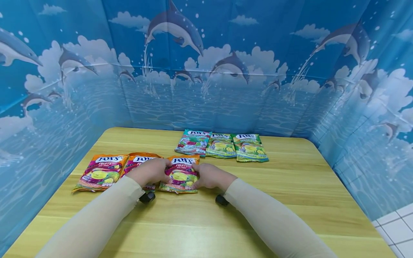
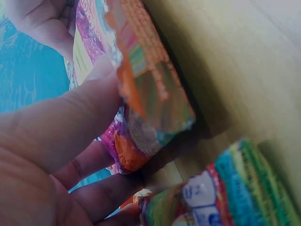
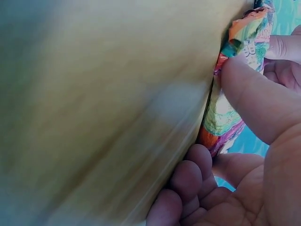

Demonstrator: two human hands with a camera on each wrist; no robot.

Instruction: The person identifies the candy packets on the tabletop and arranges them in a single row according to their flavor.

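Observation:
A purple-and-orange FOX'S Fruits candy bag (image 1: 181, 175) lies at the right end of the near row in the head view. My left hand (image 1: 151, 172) grips its left edge, thumb on the side nearer me. From the other side, my right hand (image 1: 213, 176) grips the right edge. In the left wrist view the bag's crimped end (image 2: 150, 70) shows past the thumb. In the right wrist view the thumb presses the bag (image 3: 221, 115) and the fingertips (image 3: 186, 181) lie low at the wood. A second Fruits bag (image 1: 137, 161) is partly hidden behind my left hand.
Another Fruits bag (image 1: 101, 173) ends the near row at the left. Behind, a teal FOX'S bag (image 1: 193, 142) lies beside two green ones, a middle bag (image 1: 221, 146) and a right bag (image 1: 250, 147). A dolphin-print curtain (image 1: 206, 100) borders the wooden table (image 1: 290, 172).

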